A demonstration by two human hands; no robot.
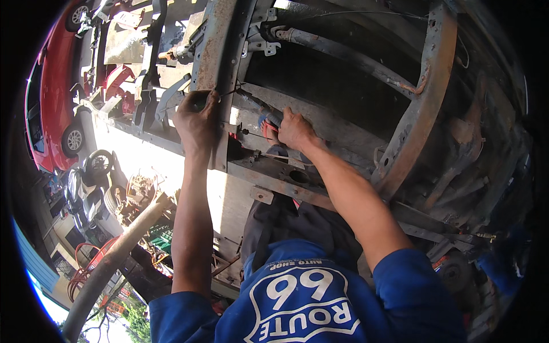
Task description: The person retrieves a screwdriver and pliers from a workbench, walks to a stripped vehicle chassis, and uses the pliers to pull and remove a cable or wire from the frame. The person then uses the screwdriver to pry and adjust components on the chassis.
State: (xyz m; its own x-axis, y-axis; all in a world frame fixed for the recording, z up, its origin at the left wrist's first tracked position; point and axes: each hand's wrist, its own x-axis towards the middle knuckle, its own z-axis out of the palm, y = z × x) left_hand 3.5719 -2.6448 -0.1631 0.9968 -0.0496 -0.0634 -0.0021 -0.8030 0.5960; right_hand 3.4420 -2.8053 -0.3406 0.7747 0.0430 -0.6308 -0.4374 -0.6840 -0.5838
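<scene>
My left hand [197,117] is at the rusty cross beam [216,46] of a vehicle frame, its fingers curled and thumb pressed to them. A thin dark rod [230,91] sticks out from these fingers to the right. My right hand [296,130] is closed around a dark, cylindrical welding-type tool [260,106], which slants up and left. The tool's far end is close to the rod's tip; whether they touch I cannot tell. Below the hands runs the near frame rail [309,194], with brackets and a cable beside it.
A dark shaft [349,54] crosses the frame's opening, and a curved rusty beam [423,108] bounds it on the right. My foot [269,128] shows beneath. At left are a red car [54,86], a tyre [98,163], a wooden pole [117,260] and coiled red hose [86,268].
</scene>
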